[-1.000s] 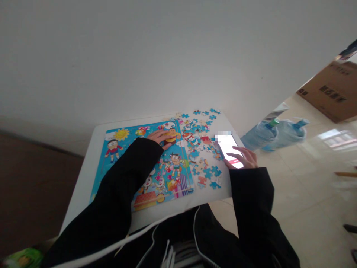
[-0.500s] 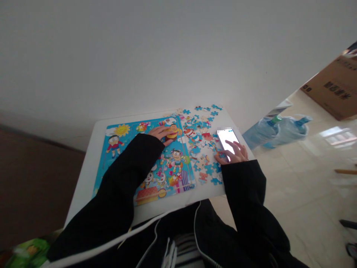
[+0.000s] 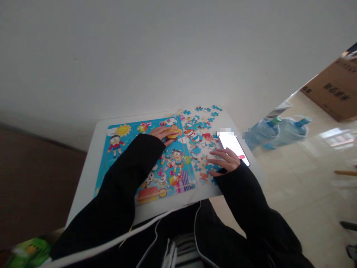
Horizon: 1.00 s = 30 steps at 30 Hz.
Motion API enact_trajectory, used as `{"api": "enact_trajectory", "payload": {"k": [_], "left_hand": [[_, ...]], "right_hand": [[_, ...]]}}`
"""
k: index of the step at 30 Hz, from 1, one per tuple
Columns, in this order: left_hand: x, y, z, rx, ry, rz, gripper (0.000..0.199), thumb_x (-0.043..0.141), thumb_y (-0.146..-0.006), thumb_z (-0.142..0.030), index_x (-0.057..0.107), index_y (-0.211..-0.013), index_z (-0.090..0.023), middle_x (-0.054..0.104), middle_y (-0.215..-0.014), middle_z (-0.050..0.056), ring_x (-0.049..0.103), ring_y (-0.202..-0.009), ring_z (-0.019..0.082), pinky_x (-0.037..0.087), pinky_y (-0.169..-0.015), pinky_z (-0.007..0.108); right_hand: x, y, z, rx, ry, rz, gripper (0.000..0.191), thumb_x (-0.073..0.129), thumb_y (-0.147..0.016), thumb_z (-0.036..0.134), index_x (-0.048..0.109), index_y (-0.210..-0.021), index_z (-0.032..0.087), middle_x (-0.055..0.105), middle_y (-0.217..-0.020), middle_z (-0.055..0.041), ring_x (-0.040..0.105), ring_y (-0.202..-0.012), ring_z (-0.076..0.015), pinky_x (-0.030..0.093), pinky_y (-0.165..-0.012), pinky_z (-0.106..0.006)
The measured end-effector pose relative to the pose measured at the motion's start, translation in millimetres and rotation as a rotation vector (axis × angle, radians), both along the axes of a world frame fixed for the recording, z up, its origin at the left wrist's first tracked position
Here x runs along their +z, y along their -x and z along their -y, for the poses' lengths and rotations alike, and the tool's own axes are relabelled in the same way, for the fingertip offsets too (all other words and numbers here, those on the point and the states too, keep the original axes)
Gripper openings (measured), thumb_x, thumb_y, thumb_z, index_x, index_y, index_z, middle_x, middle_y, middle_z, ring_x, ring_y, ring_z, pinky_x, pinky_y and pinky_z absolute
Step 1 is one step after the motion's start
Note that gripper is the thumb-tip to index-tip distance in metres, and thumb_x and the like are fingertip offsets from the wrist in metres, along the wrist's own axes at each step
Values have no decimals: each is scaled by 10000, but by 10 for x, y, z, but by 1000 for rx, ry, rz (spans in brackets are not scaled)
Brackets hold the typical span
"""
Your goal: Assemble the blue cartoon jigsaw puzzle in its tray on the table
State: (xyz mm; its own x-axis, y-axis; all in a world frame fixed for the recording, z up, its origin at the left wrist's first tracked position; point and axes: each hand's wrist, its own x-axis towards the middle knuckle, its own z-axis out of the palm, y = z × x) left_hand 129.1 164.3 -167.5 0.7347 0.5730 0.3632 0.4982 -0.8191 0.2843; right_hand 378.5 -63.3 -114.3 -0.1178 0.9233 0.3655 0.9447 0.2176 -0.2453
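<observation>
There are 2 of the person's hands in view, 1 left hand (image 3: 160, 133) and 1 right hand (image 3: 225, 160), and 2 black sleeves (image 3: 122, 182). There is 1 white table (image 3: 83, 186), and on it 1 jigsaw puzzle tray (image 3: 103, 163), with 1 printed sun (image 3: 123, 130) on its picture, and 1 smartphone (image 3: 232, 143). The loose puzzle pieces (image 3: 202, 149) number well over 30, too many and too overlapped to count exactly. Off the table are 2 water jugs (image 3: 279, 133) with 1 green cap (image 3: 275, 120) and 1 blue cap (image 3: 305, 120), 1 cardboard box (image 3: 331, 89) and 1 green packet (image 3: 29, 253).
</observation>
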Motion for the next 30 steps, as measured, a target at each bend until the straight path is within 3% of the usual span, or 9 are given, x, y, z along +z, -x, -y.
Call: {"api": "enact_trajectory", "payload": {"k": [3,7,10,13,17,20,25,30], "left_hand": [[2,2,4,8,-8,5,364,505,-821,-427,609,-1096,-212,560,-1213,76,537,-1103,231,433,-972,364],[-35,16,-28,-7,-11,-14,401,480,-827,-454,596,-1121,-208,551,-1222,81,534,-1106,232,421,-980,367],[-60,25,-51,-22,-22,-1,402,478,-830,-451,595,-1127,-206,555,-1213,90,530,-1110,232,408,-989,374],[-65,28,-55,-41,-25,27,400,482,-830,-451,600,-1116,-197,565,-1199,100,530,-1110,235,422,-970,375],[-88,28,-61,-23,-15,8,392,492,-826,-452,597,-1114,-208,565,-1210,88,531,-1106,234,435,-954,391],[-135,33,-87,-25,-14,10,378,512,-820,-439,601,-1114,-220,570,-1206,76,524,-1118,223,424,-969,380],[-192,45,-118,-39,-39,5,363,533,-816,-424,597,-1123,-239,572,-1203,74,522,-1121,234,432,-956,414],[-206,40,-121,-56,-74,48,372,547,-812,-426,604,-1115,-218,591,-1169,88,546,-1085,238,455,-928,403]], "right_hand": [[230,-132,-102,46,16,-44,237,570,-769,461,694,-917,323,689,-973,6,628,-930,-190,418,-970,-409],[446,-646,-577,-123,72,-166,287,578,-759,471,705,-910,262,702,-902,-38,650,-824,-199,515,-811,-353],[409,-1062,-1073,-291,100,-286,338,522,-806,441,680,-961,185,703,-867,-73,661,-801,-201,532,-777,-336],[256,-1252,-1467,-319,209,-226,294,543,-798,390,671,-955,176,703,-862,-74,661,-798,-203,522,-797,-355],[119,-1104,-1743,-219,389,-101,295,599,-764,360,669,-997,194,699,-906,-54,652,-819,-176,520,-761,-302],[122,-858,-1861,-89,488,-31,343,627,-740,357,651,-1056,227,690,-963,-22,640,-841,-149,511,-733,-252],[134,-466,-2069,128,558,178,425,599,-770,321,575,-1188,250,647,-1087,-32,628,-867,-160,488,-781,-269],[62,-277,-2198,135,576,333,378,546,-816,235,580,-1192,210,616,-1116,-88,618,-907,-158,442,-851,-245]]}}
